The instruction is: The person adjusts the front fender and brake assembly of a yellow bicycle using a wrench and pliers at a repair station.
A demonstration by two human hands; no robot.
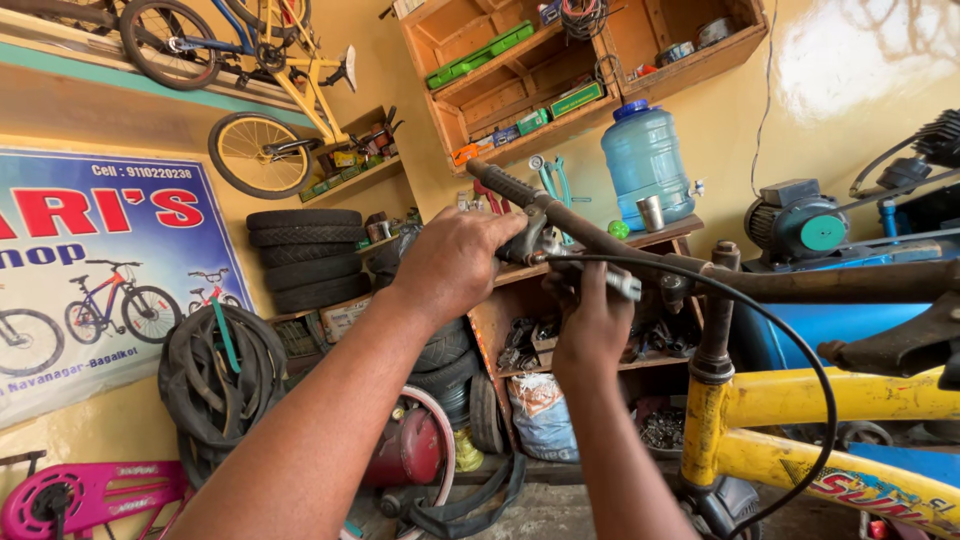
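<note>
A yellow bicycle frame (800,400) stands at the right with a rusty brown handlebar (620,245) reaching left to a dark rubber grip (505,183). My left hand (455,260) is wrapped around the brake lever clamp (530,240) on the bar, just below the grip. My right hand (592,320) sits under the bar and holds a small metal tool (622,285) against it. A black brake cable (790,340) loops from the lever down past the head tube.
Stacked tyres (305,255) and hanging inner tubes (215,370) are at the left wall. Wooden shelves (540,80) hold boxes; a blue water jar (647,160) and a steel cup stand on a shelf. A red cylinder (410,450) and a pink chain guard (90,490) are low left.
</note>
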